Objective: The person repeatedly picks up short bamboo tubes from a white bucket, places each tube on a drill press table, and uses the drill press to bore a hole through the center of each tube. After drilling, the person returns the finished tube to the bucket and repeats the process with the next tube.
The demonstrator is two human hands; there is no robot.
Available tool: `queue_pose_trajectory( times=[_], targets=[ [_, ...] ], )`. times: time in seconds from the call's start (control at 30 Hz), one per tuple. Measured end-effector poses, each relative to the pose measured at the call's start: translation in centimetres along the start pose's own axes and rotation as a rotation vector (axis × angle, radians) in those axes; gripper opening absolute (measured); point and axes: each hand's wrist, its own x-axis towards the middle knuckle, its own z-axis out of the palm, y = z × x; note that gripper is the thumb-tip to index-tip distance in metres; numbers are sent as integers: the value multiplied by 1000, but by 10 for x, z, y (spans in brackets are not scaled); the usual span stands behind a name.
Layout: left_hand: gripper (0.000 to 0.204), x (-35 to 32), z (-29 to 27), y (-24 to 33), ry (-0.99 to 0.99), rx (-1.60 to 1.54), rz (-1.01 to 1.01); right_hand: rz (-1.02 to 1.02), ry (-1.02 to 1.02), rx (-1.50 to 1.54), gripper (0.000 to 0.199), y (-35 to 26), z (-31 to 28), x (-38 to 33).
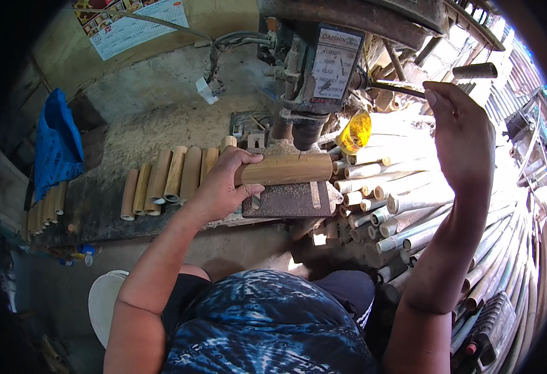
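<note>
Bamboo tube (289, 169): light brown, cylindrical, lengthwise grain, a few small marks along its upper side, too small to tell if holes. It lay crosswise over the drill press table (279, 202), a brown, rough-looking plate with pale slots, below the chuck (307, 132) in this view. Whether a bit touched it could not be told. Left hand (218, 184) gripped the tube's left end, thumb on the near side, fingers over the far side. Right hand (463, 134) was raised with bent fingers at the outer end of a dark lever (398, 88); could not tell how firmly closed.

Writing: pale printed label (337, 67), rectangular and stained, on the drill press (307, 56); wall calendar (139, 31) with a number grid and food-like pictures; faint lettering on a blue bag (58, 146).

Edges/room: tube's right end sat near the table's right edge; a gap separated it from the right forearm. Cut tubes (161, 177) stood in a row just left of the left hand, along the workbench's (114, 140) front edge. Bamboo poles (410, 218) crowded the right side, a yellow container (355, 133) behind their near ends.
</note>
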Motion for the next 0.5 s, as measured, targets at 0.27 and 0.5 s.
queue_pose_trajectory(
  times=[0.27, 0.5],
  targets=[
    [54, 0, 0, 3, -8, 19, -26, -104, 52, 52, 21, 9, 7, -16],
    [53, 0, 0, 3, 6, 59, 19, -238, 93, 84, 11, 12, 21, -43]
  ],
)
